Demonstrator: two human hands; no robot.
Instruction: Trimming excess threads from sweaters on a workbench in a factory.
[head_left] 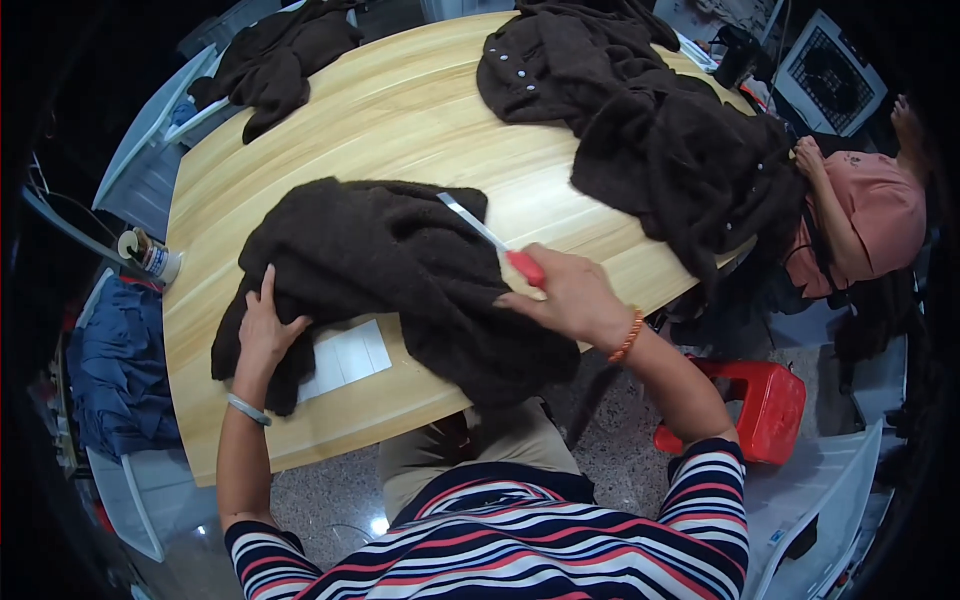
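Pale wooden table [400, 110], three dark fleece garments [400, 270], white paper sheet [348, 358]

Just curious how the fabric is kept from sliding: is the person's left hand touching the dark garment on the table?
Touching. The head view shows the left hand lying flat on the dark fuzzy garment, fingers spread over its left edge, no gap visible.

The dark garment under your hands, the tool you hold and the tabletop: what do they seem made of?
The dark garment looks like fuzzy, matte fleece or wool-like knit. The tool seems to have a shiny metal blade and a glossy red handle, likely plastic. The table shows pale wood grain in strips, smooth; solid wood or laminate, hard to tell.
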